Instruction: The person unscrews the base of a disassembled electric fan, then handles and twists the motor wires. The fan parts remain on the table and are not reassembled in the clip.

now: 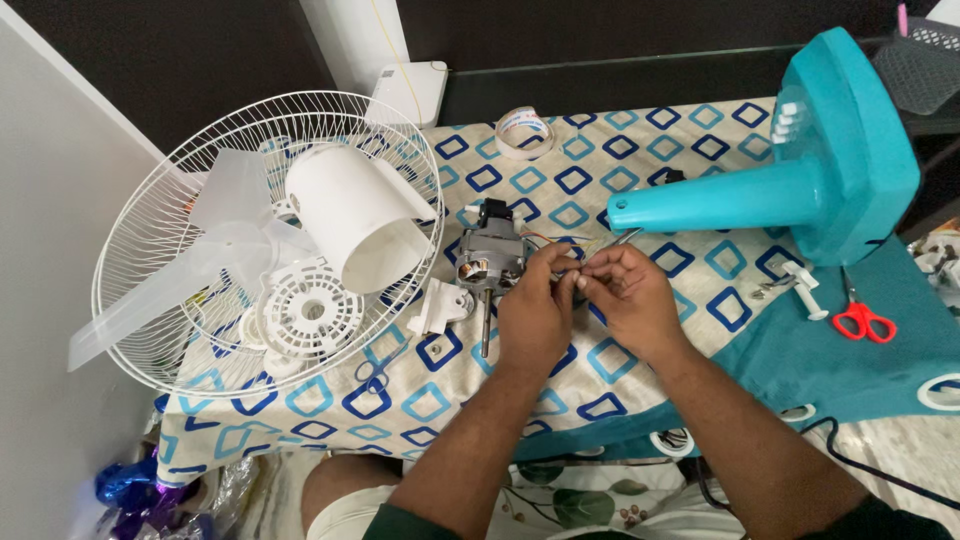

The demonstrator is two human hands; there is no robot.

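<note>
1. The left hand (535, 310) was curled up, with its fingertips pinching thin wires (572, 262) right beside the fan motor (490, 258).
2. The right hand (628, 298) was curled too, and its fingers pinched the same small wires — the two hands touched each other at the tips.
3. The fan motor lay on the table (560, 180), just left of the hands, with its metal rod (486, 325) pointing toward the person.
4. The table had a cloth with blue squares on it.
5. A small white plastic piece (440, 305) lay just beside the motor, on its left.
6. A white wire fan guard (180, 200) sat at the left end of the table — it held the clear fan blades (225, 215), a white round cover (355, 215) and a white round grille piece (305, 310).
7. A big teal fan base (810, 170) lay on its side to the right, with its neck pointing at the hands.
8. Red scissors (862, 320) lay on the teal part of the cloth, well apart from the hands.
9. A roll of tape (523, 132) sat near the far edge of the table.
</note>
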